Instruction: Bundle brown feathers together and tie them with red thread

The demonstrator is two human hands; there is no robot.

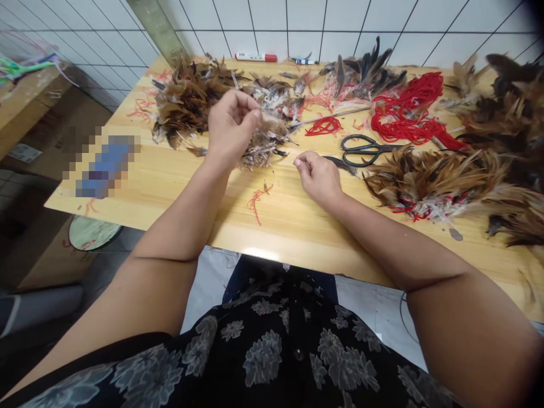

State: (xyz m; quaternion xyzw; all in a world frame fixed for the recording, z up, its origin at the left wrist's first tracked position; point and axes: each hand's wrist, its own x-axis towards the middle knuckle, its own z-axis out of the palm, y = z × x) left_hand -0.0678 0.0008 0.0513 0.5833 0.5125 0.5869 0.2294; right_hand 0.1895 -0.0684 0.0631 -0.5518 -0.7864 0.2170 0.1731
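Note:
Over the near side of a brown feather pile (182, 105) is my left hand (233, 126), its thumb and fingers pinched together; what they hold, if anything, is too small to name. My right hand (318, 177) is closed just above the wooden table, left of the black scissors (361, 152), and its fingertips press together on something I cannot make out. A dark feather (340, 163) lies between that hand and the scissors. Short red thread scraps (256, 203) lie on the wood below and between my hands.
Red yarn (408, 113) lies in a heap at the back right, beside a feather bundle (442, 175) tied with red. A red marker (255, 57) rests along the tiled wall. The wooden table's (170, 181) front edge runs before my body. A round stool (93, 232) stands below left.

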